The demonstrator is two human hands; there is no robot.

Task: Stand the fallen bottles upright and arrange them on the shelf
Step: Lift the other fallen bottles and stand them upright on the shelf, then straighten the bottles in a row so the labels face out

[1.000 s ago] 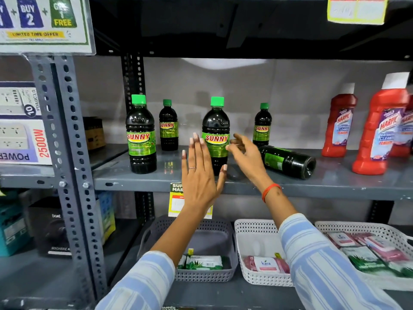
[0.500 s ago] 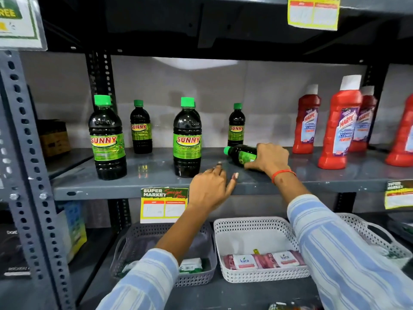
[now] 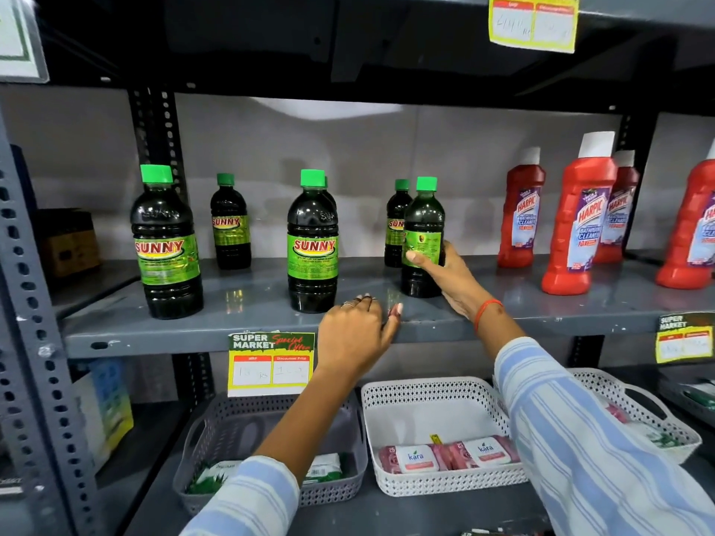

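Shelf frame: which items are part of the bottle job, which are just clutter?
Job:
- Sunny bottle, upright, held by right hand
- other upright Sunny bottles, e.g.
- grey shelf
- left hand, resting on the shelf edge

Clutter:
- red Harpic bottles
- white basket of Kara packs
- price tag

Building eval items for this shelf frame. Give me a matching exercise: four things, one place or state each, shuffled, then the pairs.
Things
1. held bottle
2. left hand
3. white basket
4. red Harpic bottles

Places or states
A. on the lower shelf, holding Kara packets
B. upright, gripped by the right hand
C. standing at the right end of the shelf
D. resting on the shelf's front edge, holding nothing

Pairs: 1-B, 2-D, 3-A, 4-C
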